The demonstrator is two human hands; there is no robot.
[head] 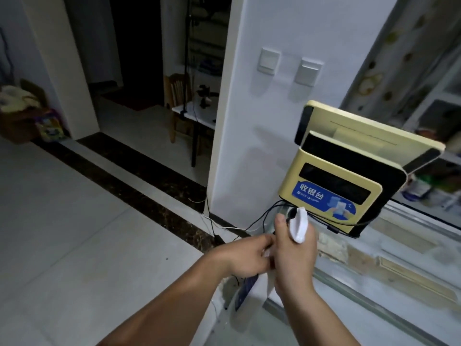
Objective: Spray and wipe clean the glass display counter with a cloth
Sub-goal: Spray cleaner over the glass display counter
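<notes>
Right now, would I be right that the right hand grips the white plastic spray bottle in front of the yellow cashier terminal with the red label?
Not quite: the label on the yellow cashier terminal is blue, not red, as the head view shows. The rest holds: the right hand grips the white plastic spray bottle in front of it.

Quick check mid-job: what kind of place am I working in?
Most likely a small shop, at its checkout. A yellow cashier terminal with a cashier-desk label stands at the end of the glass display counter, and what look like shelves of packaged goods show behind it, though blurred.
</notes>
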